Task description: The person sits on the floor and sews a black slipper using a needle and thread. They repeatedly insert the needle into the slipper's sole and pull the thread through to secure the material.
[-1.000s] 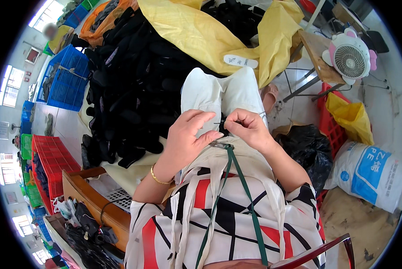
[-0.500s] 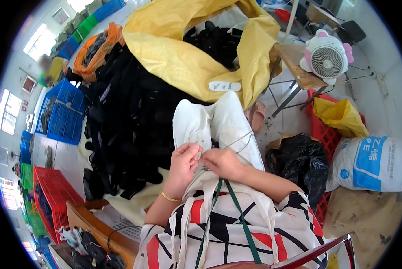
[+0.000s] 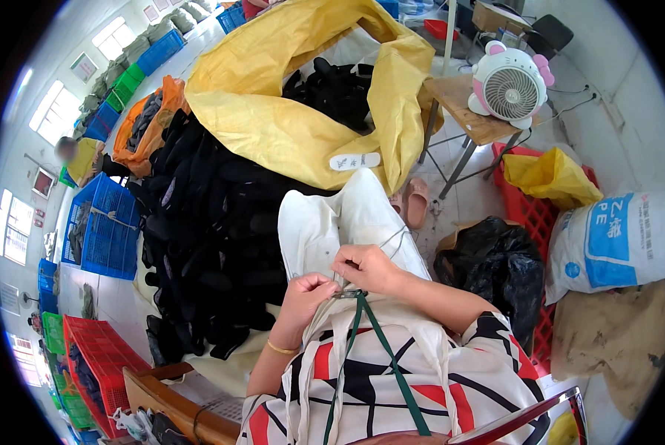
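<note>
Both my hands are over the white cloth (image 3: 314, 237) covering my lap. My left hand (image 3: 307, 298) is pinched closed, thumb against the fingers; what it holds is too small to make out. Just right of it and slightly higher, my right hand (image 3: 369, 268) is closed too, its fingertips hiding whatever they grip. A small dark metal piece (image 3: 349, 294) lies beneath my hands, where a green lanyard (image 3: 384, 337) comes up from my chest. Past my right hand, a thin dark thread (image 3: 396, 239) curves over the cloth.
A heap of black knitted pieces (image 3: 214, 245), perhaps gloves or socks, spreads at my left. Ahead lies an open yellow sack (image 3: 262, 126) with more inside. A fan (image 3: 512, 93) stands on a wooden stool (image 3: 458, 100). At right are a black plastic bag (image 3: 488, 267) and a red crate (image 3: 541, 341).
My left hand has dropped lower, and my right hand has risen slightly and moved a little right. The metal piece by the lanyard shows more plainly. The whole view has shifted a little.
</note>
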Demonstrator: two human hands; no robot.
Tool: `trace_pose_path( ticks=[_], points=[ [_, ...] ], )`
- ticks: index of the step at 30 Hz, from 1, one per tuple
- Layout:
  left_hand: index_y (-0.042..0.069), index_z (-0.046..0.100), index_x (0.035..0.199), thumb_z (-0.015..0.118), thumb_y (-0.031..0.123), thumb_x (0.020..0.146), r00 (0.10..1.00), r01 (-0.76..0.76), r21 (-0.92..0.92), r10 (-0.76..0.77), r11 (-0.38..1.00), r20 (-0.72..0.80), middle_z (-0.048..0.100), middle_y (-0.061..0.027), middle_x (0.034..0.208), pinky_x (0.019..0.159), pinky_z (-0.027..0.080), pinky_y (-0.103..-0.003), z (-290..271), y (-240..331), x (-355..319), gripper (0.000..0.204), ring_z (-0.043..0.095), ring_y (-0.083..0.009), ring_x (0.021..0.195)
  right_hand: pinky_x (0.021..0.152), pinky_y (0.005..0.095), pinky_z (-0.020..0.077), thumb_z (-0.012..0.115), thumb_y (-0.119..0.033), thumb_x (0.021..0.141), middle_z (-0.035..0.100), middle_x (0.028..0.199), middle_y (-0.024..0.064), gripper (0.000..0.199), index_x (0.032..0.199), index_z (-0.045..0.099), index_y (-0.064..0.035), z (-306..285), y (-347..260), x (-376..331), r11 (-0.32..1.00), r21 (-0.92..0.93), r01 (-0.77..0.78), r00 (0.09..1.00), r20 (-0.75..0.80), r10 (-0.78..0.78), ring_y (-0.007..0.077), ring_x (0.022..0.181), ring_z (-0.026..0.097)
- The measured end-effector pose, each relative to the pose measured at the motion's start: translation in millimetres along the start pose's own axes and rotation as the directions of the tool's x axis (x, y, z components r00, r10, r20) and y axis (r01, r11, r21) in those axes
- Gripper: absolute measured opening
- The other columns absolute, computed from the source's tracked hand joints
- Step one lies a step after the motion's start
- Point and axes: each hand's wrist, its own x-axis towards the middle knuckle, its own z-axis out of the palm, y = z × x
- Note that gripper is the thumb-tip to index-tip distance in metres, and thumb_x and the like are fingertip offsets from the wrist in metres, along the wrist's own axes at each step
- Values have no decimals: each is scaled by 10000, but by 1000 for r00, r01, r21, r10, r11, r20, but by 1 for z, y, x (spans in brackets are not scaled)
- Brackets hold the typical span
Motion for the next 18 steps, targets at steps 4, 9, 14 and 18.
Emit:
trace_pose_path(
  ticks=[4,9,14,18],
  points=[
    [31,622,764,721,25,858,992,-77,126,88,989,-86,588,51,701,574,371,-202,-2,-5,1,136,455,-12,641,576,352,479,683,-131,886,600,701,152,162,833,600,-3,-2,-2,-1,998,12,-63,998,5,62,268,596,581],
    [43,584,749,769,-27,812,959,-184,113,203,976,-195,620,23,733,612,425,-206,-4,-19,6,207,493,-22,654,583,249,430,678,-100,931,589,716,2,123,882,637,5,3,7,-5,985,76,-156,987,54,152,56,659,488],
    [31,570,754,730,-65,800,926,-296,17,291,955,-240,679,-76,821,629,475,-220,-1,-19,9,192,561,-74,662,583,243,425,670,-91,935,587,723,-1,118,880,635,7,11,19,-7,966,173,-193,980,91,179,50,667,485],
    [46,508,844,687,-73,811,964,-154,-24,145,988,-221,703,-108,864,615,489,-222,-8,-22,6,218,591,-76,680,578,246,422,667,-87,935,580,716,1,118,875,631,8,10,15,-6,979,85,-186,979,106,177,53,663,483]
  ],
)
